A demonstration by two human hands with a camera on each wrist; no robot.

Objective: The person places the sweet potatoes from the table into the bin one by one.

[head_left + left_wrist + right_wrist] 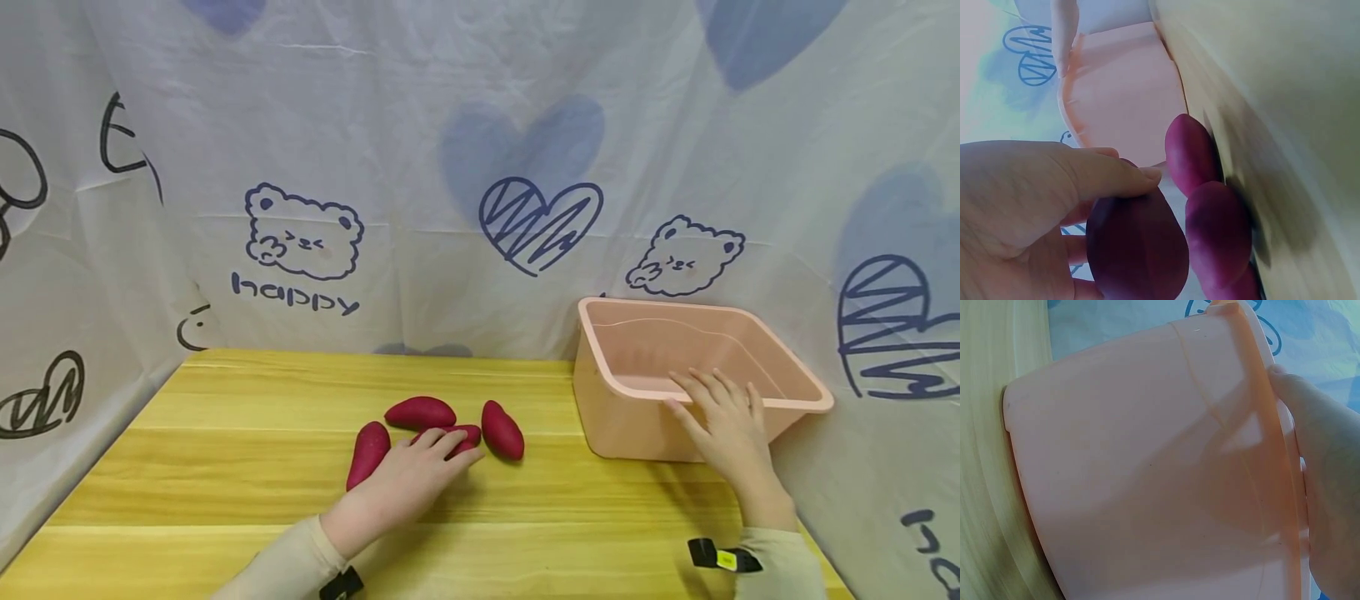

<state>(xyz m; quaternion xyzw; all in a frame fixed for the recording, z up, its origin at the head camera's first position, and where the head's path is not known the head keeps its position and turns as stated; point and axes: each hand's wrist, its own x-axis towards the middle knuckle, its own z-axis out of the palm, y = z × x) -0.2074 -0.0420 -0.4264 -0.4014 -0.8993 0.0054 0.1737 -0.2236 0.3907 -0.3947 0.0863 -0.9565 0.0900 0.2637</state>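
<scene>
My left hand (408,479) reaches over a loose group of purple-red sweet potatoes. In the left wrist view its thumb and fingers grip one sweet potato (1138,250), partly hidden from the head view by the fingers. Around it lie a sweet potato (369,454) to the left, a sweet potato (420,412) behind and a sweet potato (502,430) to the right. My right hand (731,433) is at the front rim of a pink plastic bin (637,429), its fingers fairly straight over the opening. In the right wrist view the thumb touches the rim.
The bin stands at the back right of the wood-grain table (247,442). Behind and beside the table hangs a pale printed cloth (420,275) with hearts and bears. A black strap (723,557) is on the right wrist.
</scene>
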